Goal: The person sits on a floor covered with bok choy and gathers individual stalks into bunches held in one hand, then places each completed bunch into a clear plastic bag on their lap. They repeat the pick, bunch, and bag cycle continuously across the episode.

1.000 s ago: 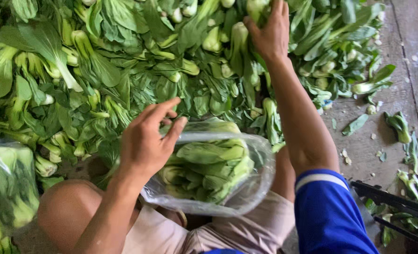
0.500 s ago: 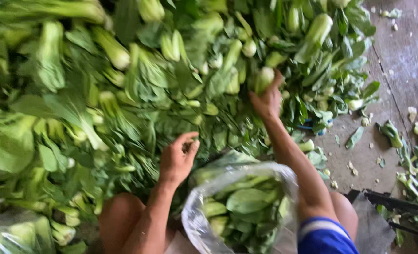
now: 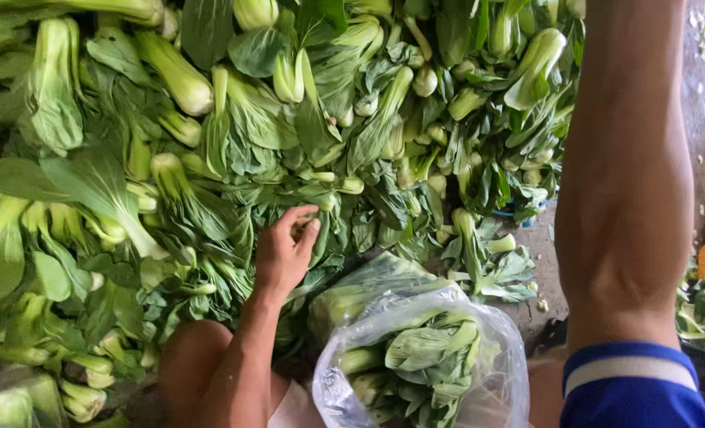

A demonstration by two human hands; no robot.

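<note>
A heap of bok choy [image 3: 233,143] is filling the upper and left of the frame; it looks soft-leaved and easily bruised, so you're better gripping the firm pale stalks. Lower centre, a clear plastic bag [image 3: 420,357] is sitting part-filled. Your left hand [image 3: 285,250] is resting on the leaves at centre, fingers loosely curled on nothing; your right forearm [image 3: 626,158] is running off the top, so I cannot tell how that hand's fingers are standing.

green bok choy [image 3: 210,143], blue white-banded sleeve [image 3: 630,384]
</note>
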